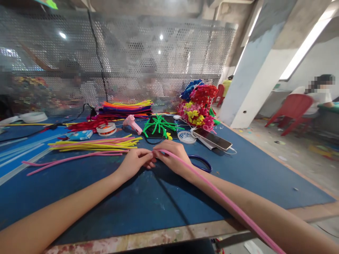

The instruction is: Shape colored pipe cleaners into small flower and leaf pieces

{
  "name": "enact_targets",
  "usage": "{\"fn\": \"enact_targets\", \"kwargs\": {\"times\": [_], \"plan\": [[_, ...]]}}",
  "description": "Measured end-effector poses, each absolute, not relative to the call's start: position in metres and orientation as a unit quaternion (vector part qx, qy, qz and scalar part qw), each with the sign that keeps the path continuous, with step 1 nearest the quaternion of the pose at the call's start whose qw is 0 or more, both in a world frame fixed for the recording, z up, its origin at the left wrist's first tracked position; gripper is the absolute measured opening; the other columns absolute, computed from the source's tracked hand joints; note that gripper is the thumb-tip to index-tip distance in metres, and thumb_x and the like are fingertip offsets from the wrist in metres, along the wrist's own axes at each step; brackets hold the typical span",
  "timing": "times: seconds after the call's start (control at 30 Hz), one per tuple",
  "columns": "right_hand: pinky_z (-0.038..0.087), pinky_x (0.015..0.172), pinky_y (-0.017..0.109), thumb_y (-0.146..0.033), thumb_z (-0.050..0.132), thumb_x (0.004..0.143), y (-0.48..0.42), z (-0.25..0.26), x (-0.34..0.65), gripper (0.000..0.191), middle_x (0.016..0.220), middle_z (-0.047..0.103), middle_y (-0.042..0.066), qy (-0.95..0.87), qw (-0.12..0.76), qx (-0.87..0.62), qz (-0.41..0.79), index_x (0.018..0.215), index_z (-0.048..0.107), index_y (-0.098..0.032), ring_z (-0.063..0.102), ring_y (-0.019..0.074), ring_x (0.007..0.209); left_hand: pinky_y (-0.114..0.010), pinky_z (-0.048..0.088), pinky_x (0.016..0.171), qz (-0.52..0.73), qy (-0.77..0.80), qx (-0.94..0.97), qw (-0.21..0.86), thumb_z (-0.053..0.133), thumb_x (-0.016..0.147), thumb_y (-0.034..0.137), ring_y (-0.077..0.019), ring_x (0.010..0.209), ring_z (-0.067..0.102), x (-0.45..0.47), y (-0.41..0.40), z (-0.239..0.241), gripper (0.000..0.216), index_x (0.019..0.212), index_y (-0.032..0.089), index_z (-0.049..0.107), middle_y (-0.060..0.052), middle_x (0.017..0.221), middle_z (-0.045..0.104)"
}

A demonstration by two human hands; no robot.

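From my remote seat I had both of the person's hands in the head view, meeting over the middle of the blue mat (pixel 238 187). The pink stem (pixel 212 183), a long fuzzy strip, was right there between them. Its far end sat at the meeting fingertips; from there it passed over the right hand (pixel 173 155), ran along the right forearm and left my view at the near right edge.

I saw the right hand curled, with its thumb and forefinger closed on the stem just short of that far end. The left hand (pixel 136 160) came in from the left, thumb and forefinger pinched together on the tip, fingertips touching those of the right hand. Its lower fingers were bent under, and I could not make out what they did.

Just left of the left hand lay two loose pink stems (pixel 74 160), and a little farther off a yellow and pink bundle (pixel 92 144). Beyond the hands I had a green cluster of stems (pixel 160 125), with a pink glue gun (pixel 132 124) to its left. A dark blue loop (pixel 209 165) rested beside the right wrist, and a phone (pixel 213 138) lay farther right, near the heap of fuzzy flowers (pixel 197 106).
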State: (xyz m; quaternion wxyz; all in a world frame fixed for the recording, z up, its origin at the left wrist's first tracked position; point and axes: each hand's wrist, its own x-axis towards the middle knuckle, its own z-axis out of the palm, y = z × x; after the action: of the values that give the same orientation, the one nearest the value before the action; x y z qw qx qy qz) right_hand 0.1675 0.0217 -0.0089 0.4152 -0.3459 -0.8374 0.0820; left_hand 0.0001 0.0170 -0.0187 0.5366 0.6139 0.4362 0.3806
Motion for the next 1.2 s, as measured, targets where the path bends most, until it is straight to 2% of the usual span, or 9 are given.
{"fn": "enact_targets", "kwargs": {"times": [0.23,0.37,0.5,0.57,0.7,0.83,0.97,1.07,1.2], "plan": [[0.029,0.058,0.022,-0.03,0.04,0.087,0.02,-0.006,0.17,0.026,0.073,0.061,0.002,-0.867,0.295,-0.382,-0.123,0.078,0.063,-0.02,0.054,0.01,0.067,-0.021,0.042,0.049,0.377,0.429,0.651,0.5,0.047,0.078,0.04,-0.0132,0.055,0.059,0.002,0.014,-0.017,0.028,0.066,0.015,0.052,0.0,0.058,0.057],[0.023,0.053,0.025,-0.03,0.04,0.087,0.014,-0.004,0.167,0.028,0.065,0.055,0.002,-0.867,0.279,-0.368,-0.19,0.069,0.057,-0.017,0.047,0.0092,0.058,-0.024,0.042,0.053,0.366,0.422,0.723,0.407,0.039,0.083,0.039,-0.0131,0.054,0.055,0.003,0.008,-0.018,0.033,0.061,0.017,0.048,0.001,0.054,0.056],[0.018,0.05,0.028,-0.021,0.04,0.087,0.008,0.0,0.167,0.027,0.06,0.054,0.001,-0.872,0.283,-0.307,-0.256,0.066,0.056,-0.017,0.044,0.0091,0.053,-0.024,0.04,0.057,0.363,0.424,0.771,0.307,0.038,0.085,0.036,-0.0133,0.06,0.053,0.003,-0.003,-0.01,0.034,0.061,0.018,0.052,0.0,0.06,0.057],[0.021,0.05,0.027,-0.022,0.041,0.087,0.007,0.001,0.167,0.028,0.059,0.054,0.001,-0.868,0.322,-0.296,-0.234,0.065,0.057,-0.018,0.044,0.0093,0.052,-0.024,0.042,0.06,0.372,0.409,0.758,0.346,0.039,0.084,0.037,-0.0142,0.065,0.055,0.005,-0.007,-0.004,0.033,0.063,0.017,0.056,-0.001,0.065,0.059],[0.035,0.057,0.022,-0.027,0.046,0.084,0.007,-0.002,0.161,0.02,0.067,0.059,0.002,-0.834,0.434,-0.339,-0.028,0.073,0.06,-0.019,0.052,0.0105,0.06,-0.029,0.048,0.068,0.457,0.361,0.578,0.572,0.036,0.082,0.049,-0.0186,0.083,0.059,0.01,-0.006,0.005,0.038,0.089,0.017,0.056,-0.006,0.089,0.063],[0.04,0.064,0.022,-0.023,0.051,0.08,0.0,-0.013,0.143,0.012,0.072,0.063,0.002,-0.848,0.446,-0.271,0.085,0.072,0.06,-0.02,0.056,0.0117,0.069,-0.038,0.049,0.075,0.484,0.319,0.386,0.718,0.024,0.082,0.058,-0.022,0.091,0.06,0.015,-0.002,0.007,0.053,0.106,0.019,0.049,-0.011,0.103,0.061],[0.037,0.058,0.023,-0.02,0.049,0.08,-0.009,-0.02,0.13,0.013,0.066,0.059,0.002,-0.881,0.425,-0.21,0.007,0.07,0.057,-0.018,0.051,0.0109,0.061,-0.034,0.047,0.081,0.494,0.29,0.29,0.766,0.024,0.082,0.057,-0.0193,0.086,0.062,0.019,-0.007,0.001,0.052,0.097,0.017,0.054,-0.008,0.088,0.065],[0.032,0.054,0.026,-0.016,0.04,0.083,-0.016,-0.017,0.127,0.025,0.06,0.052,0.002,-0.901,0.396,-0.145,-0.104,0.061,0.052,-0.017,0.043,0.0114,0.056,-0.031,0.048,0.076,0.521,0.261,0.3,0.755,0.031,0.081,0.056,-0.0173,0.072,0.063,0.022,-0.016,-0.006,0.047,0.088,0.018,0.057,-0.005,0.07,0.064],[0.026,0.05,0.028,-0.007,0.035,0.08,-0.024,-0.008,0.129,0.033,0.052,0.041,0.0,-0.89,0.411,-0.045,-0.192,0.051,0.046,-0.016,0.036,0.0115,0.051,-0.03,0.047,0.072,0.558,0.224,0.394,0.695,0.035,0.081,0.052,-0.0176,0.07,0.061,0.022,-0.032,-0.013,0.042,0.09,0.019,0.059,-0.006,0.07,0.063]]}}
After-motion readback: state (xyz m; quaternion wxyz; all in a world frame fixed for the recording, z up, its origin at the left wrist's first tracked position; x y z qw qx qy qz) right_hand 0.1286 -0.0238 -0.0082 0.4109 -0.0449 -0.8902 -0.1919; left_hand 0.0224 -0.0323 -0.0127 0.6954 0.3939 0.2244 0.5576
